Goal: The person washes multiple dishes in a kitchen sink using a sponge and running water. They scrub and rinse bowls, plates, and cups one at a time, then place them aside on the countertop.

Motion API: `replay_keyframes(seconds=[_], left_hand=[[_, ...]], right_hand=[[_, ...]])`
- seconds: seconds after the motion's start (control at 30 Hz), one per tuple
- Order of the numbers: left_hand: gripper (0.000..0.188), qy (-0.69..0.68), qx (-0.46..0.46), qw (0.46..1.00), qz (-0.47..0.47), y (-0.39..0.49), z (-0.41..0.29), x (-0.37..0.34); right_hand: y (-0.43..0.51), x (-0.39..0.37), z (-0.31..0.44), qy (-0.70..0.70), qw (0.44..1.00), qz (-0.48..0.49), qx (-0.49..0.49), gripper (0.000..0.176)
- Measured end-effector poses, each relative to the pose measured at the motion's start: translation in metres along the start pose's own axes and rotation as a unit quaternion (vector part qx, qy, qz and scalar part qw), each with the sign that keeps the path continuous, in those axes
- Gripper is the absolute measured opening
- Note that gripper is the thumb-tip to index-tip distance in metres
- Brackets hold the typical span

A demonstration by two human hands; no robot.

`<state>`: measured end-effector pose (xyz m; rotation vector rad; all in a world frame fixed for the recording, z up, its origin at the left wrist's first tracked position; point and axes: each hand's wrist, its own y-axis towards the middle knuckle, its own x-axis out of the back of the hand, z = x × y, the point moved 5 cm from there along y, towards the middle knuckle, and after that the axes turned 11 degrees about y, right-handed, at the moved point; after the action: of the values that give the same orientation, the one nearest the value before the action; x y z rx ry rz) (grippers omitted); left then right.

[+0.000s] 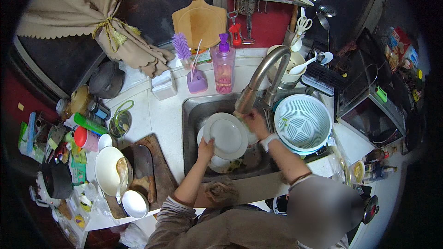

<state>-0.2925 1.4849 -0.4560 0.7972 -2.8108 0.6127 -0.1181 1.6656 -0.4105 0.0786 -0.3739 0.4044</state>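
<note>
My left hand (206,149) grips the lower left rim of a white plate (226,135), which it holds tilted over the stainless steel sink (188,110). Just right of the plate, under the spout of the metal faucet (246,98), is my right hand (256,124). It is blurred, and a yellowish-green patch shows at its fingers; whether it holds something is not plain. Below the plate, more white dishware (221,164) with dark food scraps sits in the sink, largely covered by the plate. A pale watch or band circles my right wrist.
A white plastic colander (303,121) stands right of the sink. Behind it are a pink soap bottle (224,69) and a purple brush holder (197,81). At left, a cleaver (142,162), a large bowl with a spoon (109,171) and a small bowl (135,203) rest on a cutting board (166,169).
</note>
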Motion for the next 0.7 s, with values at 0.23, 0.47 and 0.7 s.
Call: replay_keyframes(seconds=[0.23,0.47,0.7], left_hand=[[0.052,-0.269,0.11,0.957,-0.012,-0.048,0.008,-0.003],[0.048,-0.243,0.011,0.97,-0.024,-0.065,-0.008,0.043],[0.048,-0.352,0.065,0.934,0.004,-0.064,-0.005,0.034]], right_hand=[[-0.114,-0.102,0.059,-0.039,0.973,0.071,0.215,0.022],[-0.115,-0.044,0.075,-0.327,0.88,0.204,0.277,0.026],[-0.136,-0.11,0.117,-0.182,0.912,0.122,0.347,0.029]])
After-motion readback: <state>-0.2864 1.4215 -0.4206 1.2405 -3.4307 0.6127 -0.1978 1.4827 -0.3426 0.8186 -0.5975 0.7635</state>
